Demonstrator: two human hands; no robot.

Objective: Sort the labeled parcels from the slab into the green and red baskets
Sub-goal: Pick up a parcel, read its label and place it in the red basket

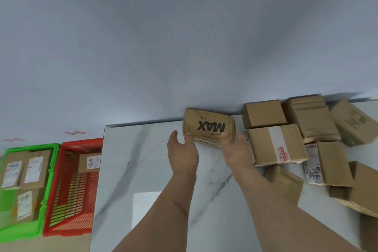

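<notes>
Sorting partly done: green plastic basket (53,166) holds three labelled parcels, red plastic basket (67,170) one. Left hand (182,152) and right hand (237,152) clasp a brown paper parcel printed "MAX" (208,126) at the white marble slab (143,159)'s far edge; several cardboard boxes (276,145) wait at right.

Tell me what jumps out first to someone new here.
Both hands, left hand and right hand, hold a brown MAX parcel at the marble slab's far edge. At far left sit a green basket and red basket, each holding labeled parcels.

green basket (53,168), red basket (67,170), white-veined slab (143,159)
</notes>
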